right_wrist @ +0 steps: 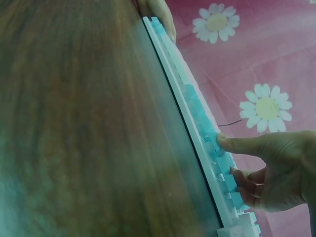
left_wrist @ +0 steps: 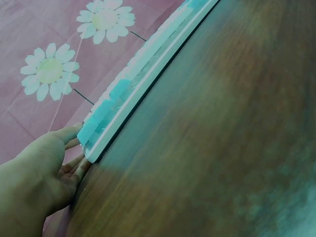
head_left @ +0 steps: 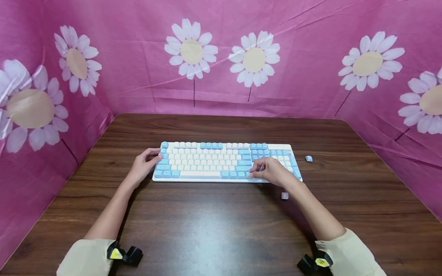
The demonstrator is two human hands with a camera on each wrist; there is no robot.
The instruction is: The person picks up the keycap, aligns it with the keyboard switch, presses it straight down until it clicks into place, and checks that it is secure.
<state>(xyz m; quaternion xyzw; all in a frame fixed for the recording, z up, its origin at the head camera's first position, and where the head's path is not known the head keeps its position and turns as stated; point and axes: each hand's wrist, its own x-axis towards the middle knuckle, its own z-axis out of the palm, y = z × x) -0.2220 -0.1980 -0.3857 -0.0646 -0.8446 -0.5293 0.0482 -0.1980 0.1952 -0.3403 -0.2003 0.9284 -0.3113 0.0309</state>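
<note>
A white and blue keyboard (head_left: 203, 162) lies on the wooden table. At its left end my left hand (head_left: 143, 165) grips the edge, with the thumb and fingers around the corner in the left wrist view. Over the lower right keys, my right hand (head_left: 272, 170) has its thumb and bent fingers close together, pinching at a blue keycap (right_wrist: 224, 165). The fingers partly hide the keys beneath them. A loose white keycap (head_left: 284, 196) lies in front of the keyboard near my right forearm. Another loose keycap (head_left: 309, 158), blue and white, lies to the right of the keyboard.
The dark wooden table (head_left: 193, 230) reaches back to a pink cloth (head_left: 224, 99) printed with white daisies, which hangs on the back and both sides. Black wrist cameras (head_left: 132, 256) sit at both cuffs.
</note>
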